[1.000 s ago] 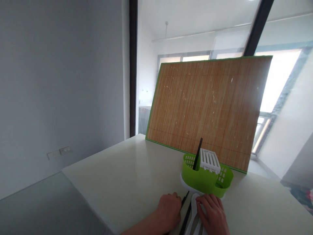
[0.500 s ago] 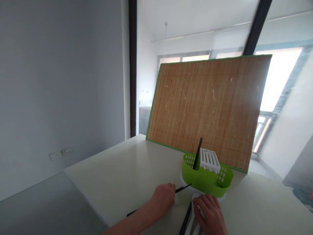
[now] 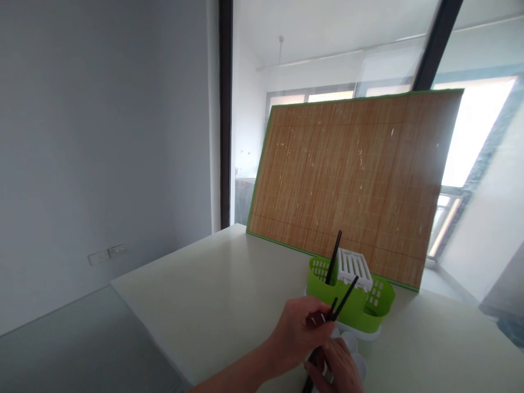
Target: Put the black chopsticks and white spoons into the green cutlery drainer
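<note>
The left hand [image 3: 301, 330] is closed on slim black chopsticks [image 3: 347, 293], thumb against fingers, probably so the sticks stay together as they slant up before the green cutlery caddy [image 3: 354, 312]. The right hand [image 3: 340, 364] curls below, beside white spoons [image 3: 349, 341], its exact grip hidden. The held sticks look straight and dark, ends uneven, like the leaning pair [image 3: 334, 257] the caddy's wall presumably props up

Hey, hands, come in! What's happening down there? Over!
Left hand gripping black chopsticks. Right hand close against it, white spoons alongside. Green basket just beyond both hands.
</note>
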A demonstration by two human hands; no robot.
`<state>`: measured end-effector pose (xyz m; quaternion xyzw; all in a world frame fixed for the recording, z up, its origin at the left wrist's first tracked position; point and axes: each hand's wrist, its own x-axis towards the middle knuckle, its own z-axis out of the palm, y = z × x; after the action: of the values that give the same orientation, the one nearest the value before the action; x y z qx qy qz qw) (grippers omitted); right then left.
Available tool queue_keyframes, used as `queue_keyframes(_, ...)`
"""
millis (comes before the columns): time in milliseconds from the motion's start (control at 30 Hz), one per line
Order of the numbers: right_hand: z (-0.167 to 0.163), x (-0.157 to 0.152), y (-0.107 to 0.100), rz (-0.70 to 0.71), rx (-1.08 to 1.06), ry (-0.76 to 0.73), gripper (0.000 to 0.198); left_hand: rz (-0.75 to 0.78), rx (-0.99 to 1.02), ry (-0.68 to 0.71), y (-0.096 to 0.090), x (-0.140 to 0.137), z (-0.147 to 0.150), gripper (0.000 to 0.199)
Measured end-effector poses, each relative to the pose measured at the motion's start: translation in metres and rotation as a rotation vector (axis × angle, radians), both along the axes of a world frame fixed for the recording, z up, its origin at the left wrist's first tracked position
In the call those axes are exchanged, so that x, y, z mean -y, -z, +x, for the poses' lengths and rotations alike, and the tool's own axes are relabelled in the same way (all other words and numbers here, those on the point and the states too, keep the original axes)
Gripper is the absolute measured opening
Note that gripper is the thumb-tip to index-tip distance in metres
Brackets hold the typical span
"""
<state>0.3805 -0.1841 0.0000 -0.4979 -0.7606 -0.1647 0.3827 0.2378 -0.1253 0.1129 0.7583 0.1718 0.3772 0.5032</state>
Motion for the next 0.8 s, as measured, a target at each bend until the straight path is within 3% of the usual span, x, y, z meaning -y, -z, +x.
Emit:
queue_keyframes(133, 0.005, -0.001, 0.011, -0.062, -0.005, 0.045, 0.002, -0.095, 0.016, 0.064, 0.004, 0.001, 0.001, 0.017)
queue_keyframes(233, 0.008, -0.003, 0.018, -0.118, 0.017, 0.052, 0.005, -0.101, -0.018, 0.091, 0.009, -0.003, 0.000, 0.019)
queue_keyframes(400, 0.008, -0.006, 0.025, -0.174, 0.109, 0.063, 0.007, -0.096, -0.077, 0.075, 0.028, -0.014, -0.002, 0.020)
queue_keyframes(467, 0.008, -0.005, 0.022, -0.206, 0.117, 0.090, 0.008, -0.073, -0.046, 0.037, 0.024, -0.021, -0.003, 0.020)
queue_keyframes(533, 0.007, -0.003, 0.017, -0.230, 0.089, 0.107, 0.012, -0.053, 0.032, -0.015, 0.008, -0.031, -0.004, 0.022)
queue_keyframes(667, 0.009, 0.001, 0.006, -0.239, 0.028, 0.084, 0.023, 0.057, 0.206, -0.154, -0.050, -0.056, 0.002, 0.028)
queue_keyframes(733, 0.010, 0.001, 0.004, -0.238, 0.032, 0.082, 0.016, 0.164, 0.247, -0.222, -0.073, -0.071, 0.014, 0.030)
queue_keyframes(800, 0.011, 0.001, 0.004, -0.235, 0.047, 0.088, 0.011, 0.249, 0.242, -0.262, -0.083, -0.088, 0.032, 0.030)
